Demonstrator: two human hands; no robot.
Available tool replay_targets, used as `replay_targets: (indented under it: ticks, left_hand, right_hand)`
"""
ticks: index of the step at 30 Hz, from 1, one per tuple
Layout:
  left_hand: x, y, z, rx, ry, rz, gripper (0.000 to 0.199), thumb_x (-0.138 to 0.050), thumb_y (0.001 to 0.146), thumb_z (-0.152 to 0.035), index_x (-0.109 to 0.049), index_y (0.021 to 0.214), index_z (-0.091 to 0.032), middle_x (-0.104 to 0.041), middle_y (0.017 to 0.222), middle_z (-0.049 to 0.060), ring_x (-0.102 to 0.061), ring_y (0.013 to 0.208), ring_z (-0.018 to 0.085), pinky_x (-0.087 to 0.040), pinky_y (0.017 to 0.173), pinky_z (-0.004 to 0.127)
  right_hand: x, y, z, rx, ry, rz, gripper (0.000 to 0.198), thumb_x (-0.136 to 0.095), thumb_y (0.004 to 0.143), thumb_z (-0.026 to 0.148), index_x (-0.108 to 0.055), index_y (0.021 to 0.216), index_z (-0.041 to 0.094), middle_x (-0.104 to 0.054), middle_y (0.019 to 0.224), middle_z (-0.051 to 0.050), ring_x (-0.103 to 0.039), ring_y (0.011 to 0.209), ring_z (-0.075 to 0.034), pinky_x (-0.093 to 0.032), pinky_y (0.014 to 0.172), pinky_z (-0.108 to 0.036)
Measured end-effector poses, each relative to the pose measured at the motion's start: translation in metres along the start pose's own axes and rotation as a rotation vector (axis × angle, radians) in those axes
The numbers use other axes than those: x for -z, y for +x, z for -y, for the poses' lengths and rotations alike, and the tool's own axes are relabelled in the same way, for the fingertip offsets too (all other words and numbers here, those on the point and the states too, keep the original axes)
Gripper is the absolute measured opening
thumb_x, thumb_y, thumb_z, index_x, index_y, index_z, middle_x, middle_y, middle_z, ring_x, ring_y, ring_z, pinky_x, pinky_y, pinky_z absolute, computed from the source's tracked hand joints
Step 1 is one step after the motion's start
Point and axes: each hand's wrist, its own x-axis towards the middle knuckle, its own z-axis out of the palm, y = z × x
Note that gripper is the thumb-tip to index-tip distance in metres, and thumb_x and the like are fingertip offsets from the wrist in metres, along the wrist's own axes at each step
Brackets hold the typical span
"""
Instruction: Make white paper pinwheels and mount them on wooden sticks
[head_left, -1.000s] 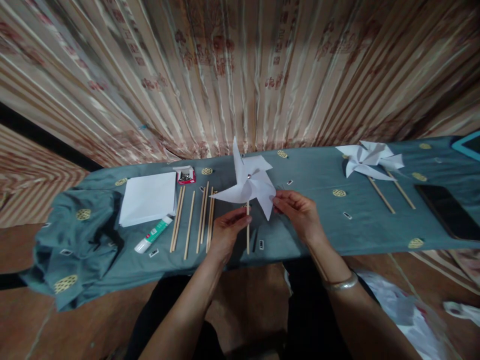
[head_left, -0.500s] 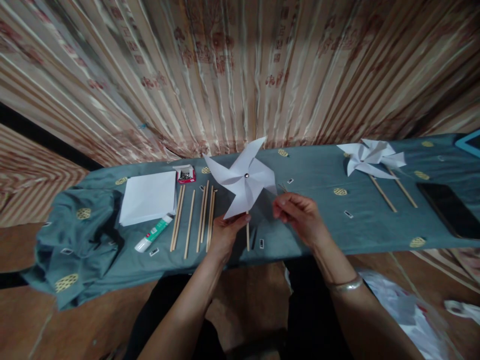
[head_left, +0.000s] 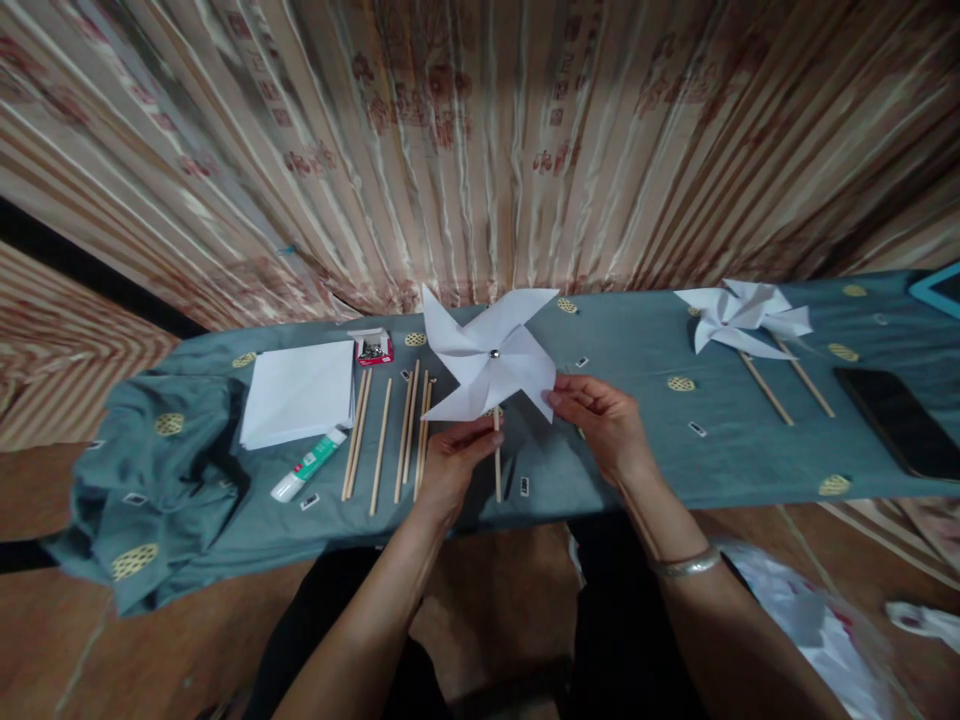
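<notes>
A white paper pinwheel (head_left: pixel 517 360) on a wooden stick stands in front of me, a shiny pin at its centre. My left hand (head_left: pixel 459 455) grips the stick just below the blades. At the right-hand blade, the thumb and fingers of my right hand (head_left: pixel 604 420) are closed on the paper edge. Several loose wooden sticks (head_left: pixel 380 450) lie to the left of my left hand. Beyond them are a glue stick (head_left: pixel 309 465), a stack of white paper (head_left: pixel 298 393) and a small red-and-white box (head_left: pixel 372 346) holding metal pins.
Two finished-looking pinwheels (head_left: pixel 739 318) lie on the cloth-covered table (head_left: pixel 637 340) at the right. Near them are a black phone (head_left: pixel 900 420) and a blue-edged object (head_left: pixel 937 290). Bunched cloth (head_left: pixel 165 480) is at the left end. A striped curtain (head_left: pixel 465 150) hangs behind.
My right hand has come in against a blade of the pinwheel, from just beside it. The blades have turned about the pin. My left hand keeps its hold on the stick.
</notes>
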Motion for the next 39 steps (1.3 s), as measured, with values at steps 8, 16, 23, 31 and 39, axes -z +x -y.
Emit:
replay_targets:
  ticks: [8, 16, 23, 31, 39]
  left_hand:
    - [0.000, -0.003, -0.003, -0.013, 0.046, -0.028, 0.031, -0.090, 0.052, -0.027, -0.080, 0.080, -0.018, -0.079, 0.084, 0.006, -0.070, 0.083, 0.020, -0.049, 0.092, 0.036]
    - [0.001, -0.002, -0.003, -0.029, 0.061, 0.015, 0.034, -0.088, 0.054, -0.030, -0.081, 0.084, -0.018, -0.080, 0.087, 0.008, -0.072, 0.090, 0.026, -0.049, 0.094, 0.039]
    - [0.002, -0.004, -0.002, -0.002, 0.092, 0.021, 0.029, -0.089, 0.052, -0.028, -0.081, 0.079, -0.020, -0.079, 0.084, 0.006, -0.071, 0.085, 0.022, -0.051, 0.091, 0.037]
    - [0.000, -0.007, -0.001, 0.040, 0.167, 0.062, 0.029, -0.091, 0.048, -0.032, -0.081, 0.074, -0.022, -0.080, 0.084, 0.007, -0.070, 0.083, 0.023, -0.052, 0.086, 0.038]
    - [0.001, -0.006, -0.002, 0.038, 0.134, 0.027, 0.032, -0.092, 0.047, -0.031, -0.080, 0.075, -0.020, -0.079, 0.082, 0.007, -0.071, 0.082, 0.023, -0.052, 0.088, 0.039]
  right_hand:
    - [-0.019, -0.015, -0.005, -0.110, 0.035, 0.141, 0.034, -0.093, 0.050, 0.042, -0.074, 0.071, 0.023, -0.071, 0.066, 0.003, -0.057, 0.054, -0.009, -0.048, 0.053, -0.024]
    - [-0.015, -0.025, 0.006, -0.178, -0.073, 0.502, 0.030, -0.083, 0.068, 0.048, -0.075, 0.074, 0.020, -0.074, 0.065, -0.002, -0.054, 0.048, -0.009, -0.044, 0.048, -0.023]
    - [0.023, 0.002, 0.021, 0.237, -0.053, -0.115, 0.022, -0.084, 0.070, 0.041, -0.075, 0.081, 0.024, -0.073, 0.074, 0.000, -0.057, 0.058, -0.010, -0.048, 0.055, -0.024]
    - [0.026, 0.012, 0.023, 0.442, -0.324, -0.062, 0.043, -0.073, 0.082, 0.047, -0.066, 0.121, 0.030, -0.069, 0.127, -0.006, -0.064, 0.117, -0.024, -0.049, 0.103, -0.043]
    - [0.014, 0.004, 0.013, 0.069, -0.095, 0.085, 0.052, -0.088, 0.062, 0.045, -0.071, 0.107, 0.028, -0.078, 0.085, 0.000, -0.072, 0.081, -0.019, -0.057, 0.078, -0.035]
